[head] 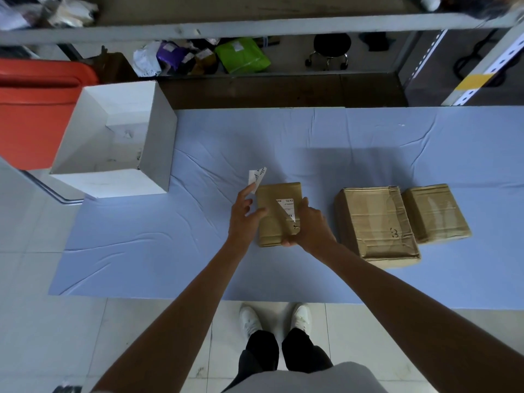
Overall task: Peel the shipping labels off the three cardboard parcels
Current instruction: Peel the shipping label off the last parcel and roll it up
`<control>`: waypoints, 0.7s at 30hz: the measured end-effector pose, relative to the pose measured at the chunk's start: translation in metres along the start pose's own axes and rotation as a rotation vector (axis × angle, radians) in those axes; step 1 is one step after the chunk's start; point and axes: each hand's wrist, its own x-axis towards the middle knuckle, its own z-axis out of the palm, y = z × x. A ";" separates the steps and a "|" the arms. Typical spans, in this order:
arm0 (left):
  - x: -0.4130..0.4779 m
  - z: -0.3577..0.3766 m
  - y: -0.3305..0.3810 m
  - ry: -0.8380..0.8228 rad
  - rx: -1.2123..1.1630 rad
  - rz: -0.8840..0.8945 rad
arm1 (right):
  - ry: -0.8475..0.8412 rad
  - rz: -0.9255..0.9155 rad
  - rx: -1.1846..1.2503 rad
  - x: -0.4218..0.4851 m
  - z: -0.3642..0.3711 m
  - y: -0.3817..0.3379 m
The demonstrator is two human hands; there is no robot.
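Head view: the only print that can be read is on the label remnant (pixel 288 207), a white patch stuck to the top of the left parcel (pixel 273 225). It shows "14/42" along its far edge and "MX" lower down; the finer lines are too small to read. The middle parcel (pixel 374 222) bears a pen mark like a "3" near its right side. The right parcel (pixel 435 212), just beside it, shows only tape. All three lie on the blue cloth (pixel 141 251).

At the far left an open white box (pixel 158 143) stands on the cloth's corner; faint marks or scraps on its floor are too unclear to name. An orange bin (pixel 34 109) stands beside it.

The left hand (pixel 243 219) pinches a torn label piece (pixel 256 175) at its fingertips, lifted clear of the left parcel's far left corner, with the thumb resting on the parcel's top. The right hand (pixel 309 225) clamps the same parcel's right edge, fingers over the top beside the remnant and thumb at the near edge.
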 end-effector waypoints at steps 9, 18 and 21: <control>0.004 0.012 -0.005 0.064 -0.031 0.084 | 0.038 -0.051 -0.018 0.001 0.005 0.006; 0.018 0.011 0.002 0.285 -0.140 0.013 | 0.026 -0.072 0.007 0.002 0.004 0.007; 0.023 0.005 0.007 0.312 -0.194 0.005 | 0.008 -0.070 -0.007 0.004 0.002 0.005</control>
